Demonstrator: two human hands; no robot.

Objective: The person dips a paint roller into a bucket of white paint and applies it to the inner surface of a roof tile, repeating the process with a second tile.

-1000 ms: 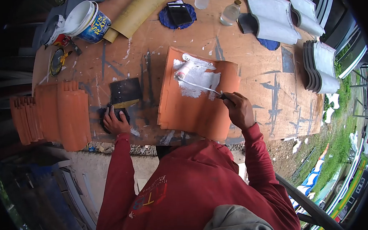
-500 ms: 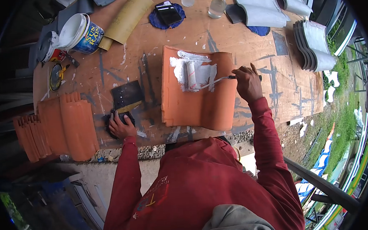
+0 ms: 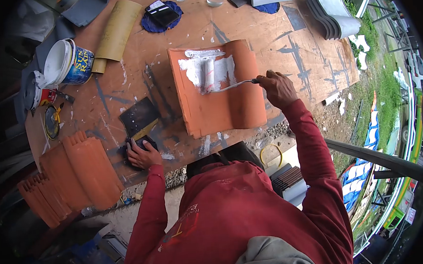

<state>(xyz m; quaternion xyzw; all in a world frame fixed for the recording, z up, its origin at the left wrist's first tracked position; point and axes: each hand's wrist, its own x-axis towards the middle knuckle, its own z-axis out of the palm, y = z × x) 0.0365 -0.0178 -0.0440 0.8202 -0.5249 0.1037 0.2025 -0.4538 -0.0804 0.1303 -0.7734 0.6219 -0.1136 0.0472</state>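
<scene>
A paint roller (image 3: 210, 73) with a white, paint-covered sleeve lies against an orange roof tile (image 3: 225, 112). My right hand (image 3: 277, 88) is closed around the roller's handle, to the right of the tile. White paint (image 3: 191, 70) covers an uneven patch on the tile's upper part. On the left, my left hand (image 3: 144, 154) rests with its fingers apart on a dark object at the table, whose kind I cannot make out. Just above that hand lies a flat black piece (image 3: 139, 118) with a tan strip along its lower edge.
Orange tiles (image 3: 85, 168) are stacked at the table's left front. A paint bucket (image 3: 77, 65), a tan curved tile (image 3: 117, 36) and a phone (image 3: 162, 13) on blue cloth lie farther back. Grey tiles (image 3: 328, 13) stand at the back right of the wooden table (image 3: 283, 45).
The view has shifted and turned, so the table's things sit higher and farther left. My right hand still grips the roller, which remains on the white patch; my left hand stays beside the black piece.
</scene>
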